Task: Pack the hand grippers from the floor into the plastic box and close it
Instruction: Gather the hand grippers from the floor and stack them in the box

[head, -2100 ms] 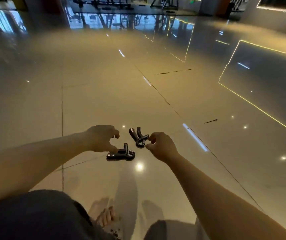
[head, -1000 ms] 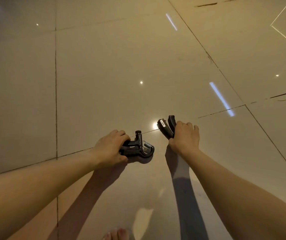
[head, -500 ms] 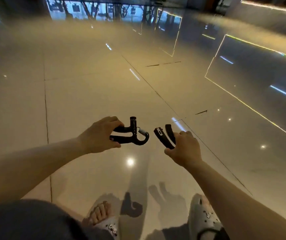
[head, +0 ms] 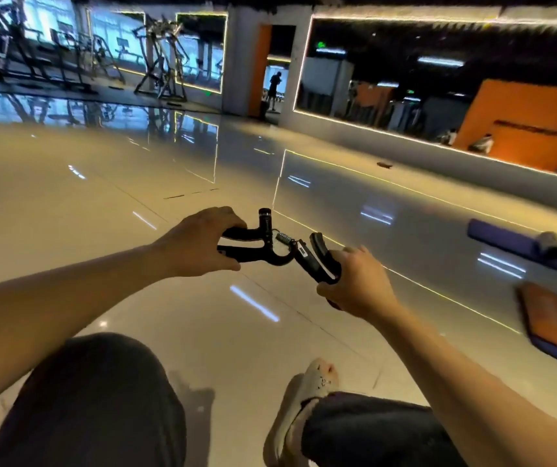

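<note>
Both grippers had come up off the floor (head: 108, 210) since a moment before, carried at chest height, likely for the walk to a box nowhere in view. Left hand (head: 196, 246) was wrapped round the handles of one hand gripper (head: 260, 246); right hand (head: 354, 281) was clenched on the second gripper (head: 317, 256), heads nearly touching.
</note>
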A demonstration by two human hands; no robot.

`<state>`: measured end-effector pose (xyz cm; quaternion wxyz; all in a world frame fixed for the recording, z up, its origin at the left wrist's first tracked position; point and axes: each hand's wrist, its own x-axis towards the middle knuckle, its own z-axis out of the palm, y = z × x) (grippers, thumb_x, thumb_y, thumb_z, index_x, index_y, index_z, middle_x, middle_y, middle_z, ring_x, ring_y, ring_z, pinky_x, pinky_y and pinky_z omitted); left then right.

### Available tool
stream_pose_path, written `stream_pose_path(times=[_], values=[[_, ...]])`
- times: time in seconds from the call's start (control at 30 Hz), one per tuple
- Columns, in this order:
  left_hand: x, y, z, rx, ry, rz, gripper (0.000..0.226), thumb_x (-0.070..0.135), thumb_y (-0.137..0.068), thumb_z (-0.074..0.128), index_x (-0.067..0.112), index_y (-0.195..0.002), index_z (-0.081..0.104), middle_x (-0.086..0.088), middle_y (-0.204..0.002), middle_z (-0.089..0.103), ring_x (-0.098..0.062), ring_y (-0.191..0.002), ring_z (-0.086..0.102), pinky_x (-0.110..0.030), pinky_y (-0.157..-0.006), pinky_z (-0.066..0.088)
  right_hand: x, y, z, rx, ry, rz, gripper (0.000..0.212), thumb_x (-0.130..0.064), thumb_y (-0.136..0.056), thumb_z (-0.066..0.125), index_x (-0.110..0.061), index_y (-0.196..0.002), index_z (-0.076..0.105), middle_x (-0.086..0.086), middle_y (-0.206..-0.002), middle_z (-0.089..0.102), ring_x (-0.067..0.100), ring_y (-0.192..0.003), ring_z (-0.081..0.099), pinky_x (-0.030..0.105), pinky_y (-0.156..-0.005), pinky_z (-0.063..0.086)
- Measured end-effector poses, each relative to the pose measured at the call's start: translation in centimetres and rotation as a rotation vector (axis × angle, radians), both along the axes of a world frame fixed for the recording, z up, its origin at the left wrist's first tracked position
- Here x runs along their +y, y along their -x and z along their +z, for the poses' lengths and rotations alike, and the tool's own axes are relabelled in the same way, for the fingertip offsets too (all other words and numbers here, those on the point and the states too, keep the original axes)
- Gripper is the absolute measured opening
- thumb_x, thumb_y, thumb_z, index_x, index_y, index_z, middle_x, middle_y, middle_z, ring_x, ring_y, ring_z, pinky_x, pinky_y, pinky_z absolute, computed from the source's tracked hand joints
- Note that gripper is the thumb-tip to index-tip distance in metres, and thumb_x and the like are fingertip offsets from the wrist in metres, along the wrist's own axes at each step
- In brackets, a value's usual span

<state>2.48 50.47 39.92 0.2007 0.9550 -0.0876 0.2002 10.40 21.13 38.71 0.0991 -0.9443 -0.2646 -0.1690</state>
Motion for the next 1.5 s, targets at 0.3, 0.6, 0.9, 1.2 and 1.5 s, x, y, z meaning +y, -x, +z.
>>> stream_pose_path(times=[0.3, 0.6, 0.9, 1.2, 1.5], values=[[-21.0, 4.5, 4.8, -0.059, -0.033, -0.348, 0.059, 0.032, -0.069, 0.088, 0.026, -0.122, 0.064, 0.015, -0.106, 0.059, -0.007, -0.101, 0.059, -0.030, -0.085, 0.054, -22.7, 12.5, 6.9, 0.050, 0.054, -0.224, 0.027, -0.040, -0.076, 0.080, -0.025, -0.090, 0.063, -0.004, -0.086, 0.059, 0.018, -0.082, 0.054, 0.033, -0.062, 0.049], [-42.2, 6.2, 4.0, -0.038, -0.073, -0.642, 0.060, 0.032, -0.066, 0.091, 0.021, -0.120, 0.068, 0.011, -0.103, 0.058, -0.010, -0.094, 0.058, -0.027, -0.082, 0.050, -41.8, 24.2, 5.2, 0.218, -0.053, -0.536, 0.030, -0.038, -0.073, 0.078, -0.021, -0.094, 0.067, -0.004, -0.082, 0.063, 0.013, -0.079, 0.060, 0.040, -0.069, 0.059], [-59.3, 7.1, 0.4, 0.048, -0.117, -0.899, 0.056, 0.036, -0.072, 0.089, 0.024, -0.120, 0.063, 0.011, -0.110, 0.058, -0.010, -0.102, 0.056, -0.023, -0.083, 0.047, -54.0, 31.9, 3.0, 0.342, -0.147, -0.820, 0.041, -0.038, -0.075, 0.081, -0.016, -0.108, 0.070, 0.001, -0.091, 0.069, 0.018, -0.082, 0.066, 0.042, -0.076, 0.060], [-71.6, 4.5, -3.4, 0.159, -0.194, -1.058, 0.060, 0.043, -0.073, 0.086, 0.028, -0.125, 0.059, 0.016, -0.113, 0.054, -0.005, -0.105, 0.053, -0.018, -0.083, 0.043, -62.5, 32.7, -0.9, 0.421, -0.097, -1.014, 0.037, -0.038, -0.075, 0.078, -0.023, -0.107, 0.068, -0.005, -0.087, 0.065, 0.014, -0.079, 0.063, 0.040, -0.074, 0.060], [-81.1, 1.7, -11.4, 0.318, -0.283, -1.167, 0.064, 0.038, -0.076, 0.085, 0.026, -0.132, 0.056, 0.012, -0.123, 0.055, -0.007, -0.112, 0.055, -0.029, -0.095, 0.053, -69.8, 33.0, -8.8, 0.540, -0.108, -1.118, 0.042, -0.044, -0.074, 0.074, -0.022, -0.109, 0.066, -0.004, -0.090, 0.057, 0.015, -0.087, 0.054, 0.036, -0.074, 0.055]])
